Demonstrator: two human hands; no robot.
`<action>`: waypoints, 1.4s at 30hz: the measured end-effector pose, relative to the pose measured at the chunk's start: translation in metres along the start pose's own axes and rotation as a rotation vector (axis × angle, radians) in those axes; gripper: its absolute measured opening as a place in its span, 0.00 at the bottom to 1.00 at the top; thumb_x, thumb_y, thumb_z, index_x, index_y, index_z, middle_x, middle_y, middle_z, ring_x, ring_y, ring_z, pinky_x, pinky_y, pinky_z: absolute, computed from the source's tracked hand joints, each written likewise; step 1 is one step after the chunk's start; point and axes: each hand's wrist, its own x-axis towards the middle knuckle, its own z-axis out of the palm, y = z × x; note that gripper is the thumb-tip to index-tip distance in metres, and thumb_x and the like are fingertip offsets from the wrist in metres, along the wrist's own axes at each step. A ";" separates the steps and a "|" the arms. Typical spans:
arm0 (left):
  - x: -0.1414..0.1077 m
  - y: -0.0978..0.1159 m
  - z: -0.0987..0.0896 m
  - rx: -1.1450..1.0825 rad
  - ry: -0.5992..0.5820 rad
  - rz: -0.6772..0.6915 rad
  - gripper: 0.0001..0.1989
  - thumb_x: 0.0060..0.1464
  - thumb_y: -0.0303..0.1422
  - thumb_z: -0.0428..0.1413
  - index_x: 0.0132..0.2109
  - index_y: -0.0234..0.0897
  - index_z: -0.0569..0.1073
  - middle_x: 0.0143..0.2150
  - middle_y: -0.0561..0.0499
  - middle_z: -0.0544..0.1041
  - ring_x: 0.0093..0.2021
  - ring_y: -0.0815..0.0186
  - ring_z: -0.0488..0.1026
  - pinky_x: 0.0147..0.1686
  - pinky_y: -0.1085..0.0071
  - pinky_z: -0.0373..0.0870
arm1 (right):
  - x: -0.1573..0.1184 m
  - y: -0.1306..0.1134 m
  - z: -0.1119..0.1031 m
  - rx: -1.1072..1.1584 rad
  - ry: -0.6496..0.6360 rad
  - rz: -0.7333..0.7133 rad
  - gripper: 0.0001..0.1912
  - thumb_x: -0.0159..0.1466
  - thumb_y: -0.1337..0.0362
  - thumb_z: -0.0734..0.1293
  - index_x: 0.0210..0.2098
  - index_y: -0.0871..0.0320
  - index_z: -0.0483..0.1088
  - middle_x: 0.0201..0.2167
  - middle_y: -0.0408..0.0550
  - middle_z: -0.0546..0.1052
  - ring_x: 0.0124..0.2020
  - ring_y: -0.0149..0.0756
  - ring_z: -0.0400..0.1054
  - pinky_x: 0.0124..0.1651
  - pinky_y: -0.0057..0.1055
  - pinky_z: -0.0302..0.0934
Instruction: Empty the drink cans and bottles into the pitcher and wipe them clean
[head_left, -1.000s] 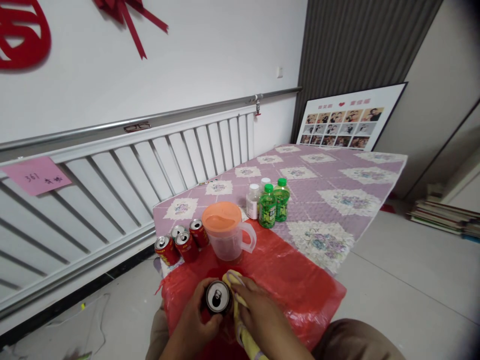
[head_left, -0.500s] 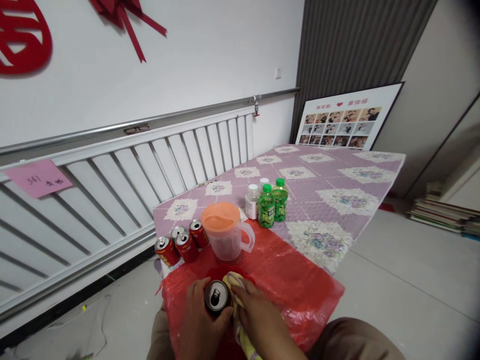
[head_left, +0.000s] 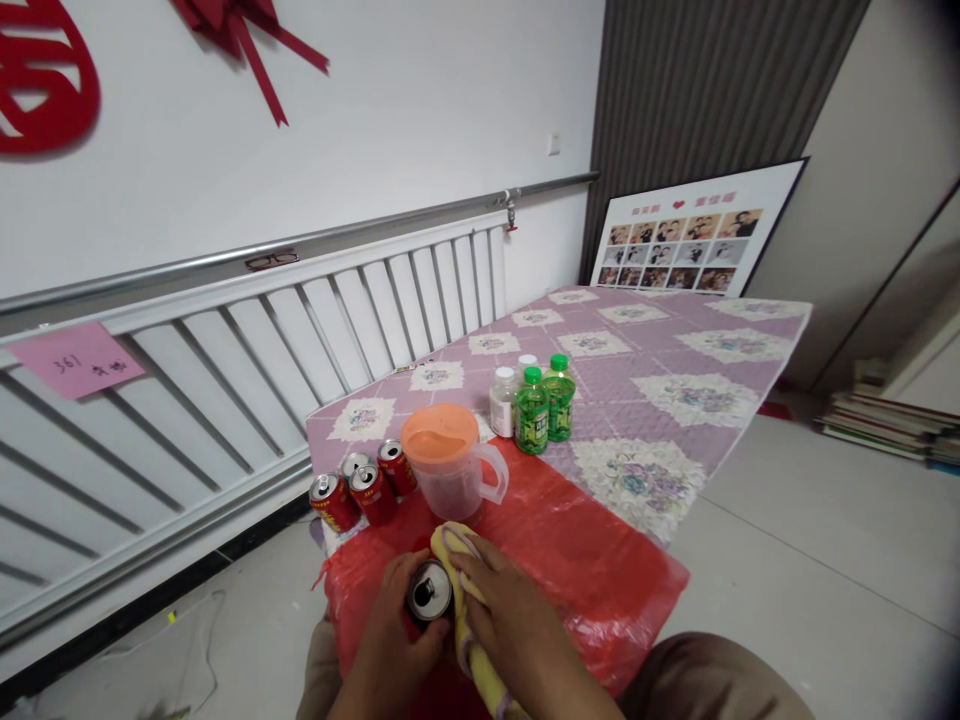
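My left hand (head_left: 396, 632) is wrapped round an opened drink can (head_left: 430, 592) whose silver top faces up, low over the red plastic sheet (head_left: 600, 560). Against the can's right side, my right hand (head_left: 506, 610) presses a folded yellow cloth (head_left: 459, 575) with pale purple edging. The fingers of that hand are closed over the cloth. Just beyond both hands is a clear plastic pitcher (head_left: 450, 487) with an orange lid (head_left: 440, 433) and its handle to the right.
Several opened red cans (head_left: 373, 492) are grouped left of the pitcher. Green-capped bottles (head_left: 532, 412) and white-capped clear bottles (head_left: 503, 402) stand behind it on the purple flowered tablecloth (head_left: 600, 375). A white radiator (head_left: 337, 320) runs along the left wall.
The yellow cloth and my right hand have shifted slightly up and left along the can. The can, in my left hand, has moved a little left.
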 end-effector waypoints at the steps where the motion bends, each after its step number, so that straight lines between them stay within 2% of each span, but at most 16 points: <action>1: 0.000 -0.002 -0.001 -0.013 -0.014 0.002 0.30 0.40 0.26 0.57 0.55 0.35 0.71 0.57 0.40 0.74 0.59 0.48 0.71 0.61 0.48 0.66 | 0.002 0.003 0.002 -0.003 -0.012 0.011 0.34 0.59 0.73 0.58 0.64 0.50 0.63 0.68 0.46 0.62 0.66 0.40 0.59 0.66 0.38 0.54; 5: -0.001 -0.016 -0.003 -0.064 -0.066 -0.007 0.34 0.41 0.24 0.56 0.60 0.34 0.65 0.61 0.39 0.71 0.61 0.50 0.69 0.63 0.50 0.65 | 0.004 0.014 0.013 -0.037 -0.062 0.055 0.34 0.58 0.75 0.58 0.62 0.50 0.65 0.64 0.48 0.69 0.61 0.40 0.65 0.63 0.37 0.58; 8: -0.002 -0.023 -0.002 -0.109 -0.070 0.005 0.36 0.42 0.23 0.55 0.62 0.34 0.63 0.63 0.38 0.70 0.63 0.51 0.68 0.64 0.50 0.63 | 0.000 0.015 0.016 -0.084 -0.071 0.086 0.36 0.57 0.76 0.58 0.63 0.50 0.64 0.64 0.49 0.68 0.61 0.41 0.65 0.62 0.36 0.58; 13: -0.003 -0.020 -0.001 -0.118 -0.072 -0.026 0.35 0.41 0.24 0.54 0.61 0.34 0.63 0.63 0.38 0.69 0.64 0.50 0.66 0.65 0.48 0.61 | -0.011 0.004 0.009 -0.163 -0.136 0.134 0.35 0.57 0.75 0.58 0.64 0.54 0.64 0.64 0.54 0.68 0.59 0.46 0.68 0.60 0.40 0.62; 16: -0.003 -0.019 -0.001 -0.120 -0.071 -0.038 0.35 0.41 0.24 0.54 0.60 0.34 0.64 0.63 0.37 0.70 0.64 0.49 0.67 0.65 0.47 0.61 | -0.018 0.000 0.004 -0.163 -0.167 0.131 0.38 0.55 0.76 0.59 0.65 0.54 0.62 0.64 0.54 0.67 0.61 0.47 0.66 0.62 0.40 0.61; 21: -0.002 -0.024 -0.002 -0.104 -0.068 -0.018 0.34 0.41 0.22 0.55 0.59 0.35 0.65 0.61 0.40 0.71 0.63 0.51 0.68 0.64 0.48 0.63 | -0.021 -0.004 -0.006 -0.046 -0.093 0.039 0.33 0.56 0.73 0.60 0.60 0.51 0.68 0.66 0.50 0.65 0.64 0.45 0.62 0.65 0.39 0.57; 25: -0.002 -0.022 -0.001 -0.110 -0.090 -0.003 0.34 0.41 0.22 0.54 0.60 0.36 0.65 0.61 0.41 0.71 0.62 0.52 0.69 0.63 0.51 0.65 | -0.011 -0.007 -0.010 0.004 -0.053 0.016 0.32 0.59 0.71 0.59 0.62 0.52 0.66 0.66 0.49 0.65 0.63 0.43 0.63 0.64 0.39 0.57; 31: -0.001 -0.016 -0.002 -0.102 -0.079 -0.004 0.34 0.39 0.23 0.54 0.58 0.34 0.66 0.59 0.39 0.73 0.61 0.50 0.70 0.63 0.48 0.64 | 0.001 0.011 0.007 0.035 -0.033 0.043 0.32 0.57 0.74 0.58 0.60 0.51 0.68 0.62 0.49 0.70 0.61 0.40 0.66 0.62 0.36 0.59; 39: 0.010 -0.022 -0.018 -0.043 -0.235 0.041 0.38 0.39 0.21 0.52 0.61 0.39 0.65 0.62 0.44 0.70 0.64 0.54 0.66 0.66 0.53 0.60 | -0.011 0.018 0.017 -0.058 -0.069 0.077 0.36 0.55 0.75 0.58 0.63 0.53 0.65 0.64 0.51 0.68 0.63 0.41 0.63 0.64 0.35 0.56; 42: 0.010 -0.021 -0.018 -0.006 -0.225 0.034 0.40 0.39 0.22 0.53 0.63 0.38 0.62 0.65 0.42 0.67 0.66 0.53 0.63 0.67 0.52 0.58 | -0.012 0.017 0.018 -0.072 -0.070 0.110 0.35 0.56 0.75 0.58 0.63 0.53 0.66 0.64 0.52 0.68 0.62 0.41 0.64 0.63 0.35 0.58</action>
